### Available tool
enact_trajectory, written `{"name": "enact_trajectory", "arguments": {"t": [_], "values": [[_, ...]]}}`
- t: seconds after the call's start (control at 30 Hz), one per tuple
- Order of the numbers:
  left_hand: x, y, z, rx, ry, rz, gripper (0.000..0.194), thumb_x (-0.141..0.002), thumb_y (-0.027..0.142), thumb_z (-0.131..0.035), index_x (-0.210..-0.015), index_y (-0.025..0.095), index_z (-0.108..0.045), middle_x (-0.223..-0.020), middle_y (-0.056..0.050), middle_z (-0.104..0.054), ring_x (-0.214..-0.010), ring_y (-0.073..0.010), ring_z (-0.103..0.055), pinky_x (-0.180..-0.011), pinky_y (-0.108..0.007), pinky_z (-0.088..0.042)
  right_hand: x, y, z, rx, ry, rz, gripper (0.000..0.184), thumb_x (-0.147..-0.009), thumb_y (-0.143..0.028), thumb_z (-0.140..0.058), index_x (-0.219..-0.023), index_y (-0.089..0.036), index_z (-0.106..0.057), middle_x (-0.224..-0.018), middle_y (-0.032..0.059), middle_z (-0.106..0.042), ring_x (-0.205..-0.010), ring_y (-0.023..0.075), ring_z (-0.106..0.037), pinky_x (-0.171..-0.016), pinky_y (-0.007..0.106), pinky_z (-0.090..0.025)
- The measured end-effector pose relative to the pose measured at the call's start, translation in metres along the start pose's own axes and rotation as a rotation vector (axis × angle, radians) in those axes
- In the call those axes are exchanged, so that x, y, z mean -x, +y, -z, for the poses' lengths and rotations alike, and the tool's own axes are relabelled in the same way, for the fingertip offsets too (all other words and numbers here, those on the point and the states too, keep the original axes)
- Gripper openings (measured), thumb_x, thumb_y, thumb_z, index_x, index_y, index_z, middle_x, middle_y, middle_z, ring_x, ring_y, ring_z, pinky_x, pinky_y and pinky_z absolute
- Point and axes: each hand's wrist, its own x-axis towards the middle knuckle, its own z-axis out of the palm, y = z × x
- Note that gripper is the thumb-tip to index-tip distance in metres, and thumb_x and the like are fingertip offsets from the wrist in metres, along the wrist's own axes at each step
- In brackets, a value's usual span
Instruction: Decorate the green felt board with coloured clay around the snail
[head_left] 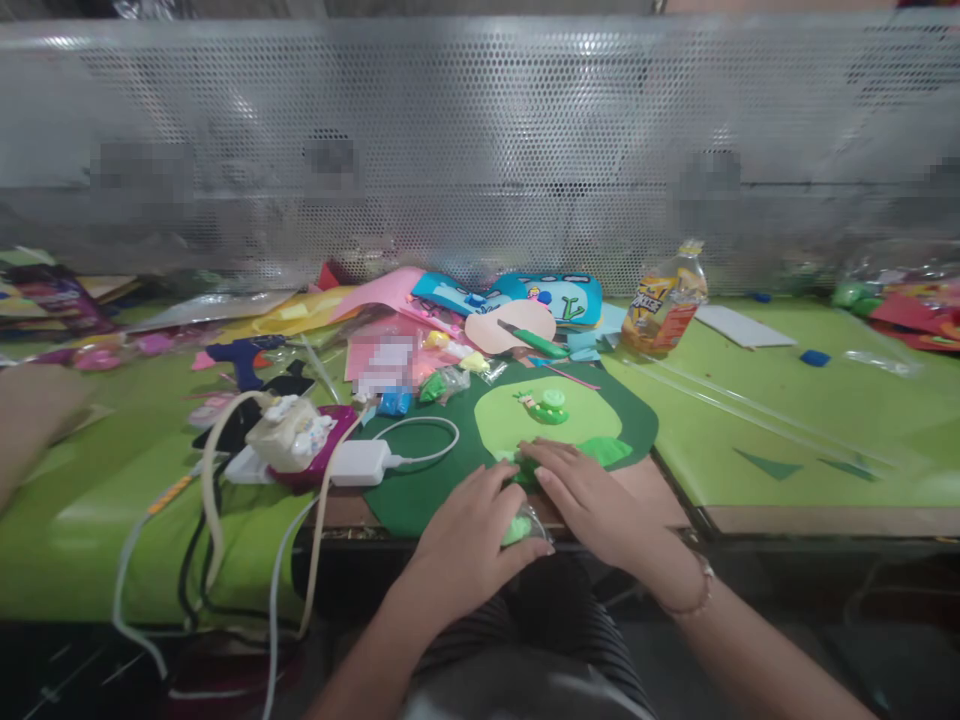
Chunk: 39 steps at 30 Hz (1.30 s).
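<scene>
My left hand (469, 545) is curled at the table's front edge, around a small clear bag of light green clay (517, 528). Its fingertips reach the lower rim of a green layered foam sheet (637, 410). Beside it, my right hand (592, 500) lies palm down with fingers stretched out, touching a bright green piece (611, 450) that it partly covers. Whether that piece is clay or foam I cannot tell. A small green clay snail-like figure (551, 403) sits on the sheet's light green centre, just beyond my fingers.
To the left, a power strip (289, 440) carries plugs, cables and a white charger (360, 463). A blue glue gun (247, 355) lies behind it. A green-handled cutter (536, 338) rests on foam pieces. A snack bag (664, 305) stands back right; another person's arm (34, 415) enters at left.
</scene>
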Motion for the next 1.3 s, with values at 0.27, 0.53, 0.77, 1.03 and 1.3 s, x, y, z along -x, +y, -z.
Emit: {"name": "enact_trajectory", "arguments": {"t": [0.27,0.53,0.77,1.03,1.3], "values": [[-0.001,-0.002,0.001,0.071,-0.013,-0.024,0.034,-0.089,0.048,-0.047,-0.106,0.019,-0.053,-0.125,-0.010,-0.058,-0.124,-0.0246,-0.047,-0.110,-0.044,-0.031,0.002,-0.002,0.003,0.111,-0.180,0.019,0.049,-0.099,-0.036,-0.024,-0.145,-0.019,-0.029,-0.143,0.0052,-0.044,-0.131,0.0239,-0.039,-0.101,0.045,-0.040],[-0.002,-0.004,0.004,0.140,-0.019,0.023,0.042,-0.088,0.049,-0.049,-0.115,0.017,-0.050,-0.126,-0.011,-0.057,-0.123,-0.0250,-0.048,-0.108,-0.044,-0.033,-0.005,-0.015,0.001,0.195,-0.217,0.054,0.051,-0.099,-0.039,-0.021,-0.146,-0.021,-0.026,-0.145,0.0058,-0.041,-0.127,0.0298,-0.041,-0.099,0.053,-0.038],[0.005,-0.007,0.006,0.126,-0.030,0.045,0.038,-0.091,0.047,-0.046,-0.114,0.017,-0.052,-0.139,-0.014,-0.047,-0.135,-0.0245,-0.035,-0.111,-0.046,-0.030,-0.002,-0.005,-0.006,0.157,-0.065,0.072,0.045,-0.098,-0.027,-0.026,-0.137,-0.009,-0.040,-0.136,0.0170,-0.048,-0.125,0.0252,-0.043,-0.101,0.047,-0.041],[0.007,-0.005,0.016,0.122,-0.124,0.057,0.055,-0.090,0.051,-0.043,-0.130,0.014,-0.044,-0.143,-0.016,-0.041,-0.136,-0.0252,-0.032,-0.110,-0.045,-0.030,-0.004,-0.008,-0.007,0.247,-0.090,0.108,0.034,-0.095,-0.022,-0.034,-0.115,-0.010,-0.060,-0.119,0.0170,-0.058,-0.115,0.0277,-0.047,-0.094,0.049,-0.044],[0.004,-0.003,0.017,0.150,-0.146,0.069,0.055,-0.087,0.046,-0.052,-0.131,0.014,-0.044,-0.143,-0.017,-0.041,-0.137,-0.0264,-0.031,-0.110,-0.047,-0.030,-0.010,-0.013,-0.009,0.353,-0.113,0.192,0.031,-0.094,-0.020,-0.038,-0.099,-0.016,-0.068,-0.113,0.0141,-0.063,-0.103,0.0281,-0.050,-0.084,0.048,-0.046]]}}
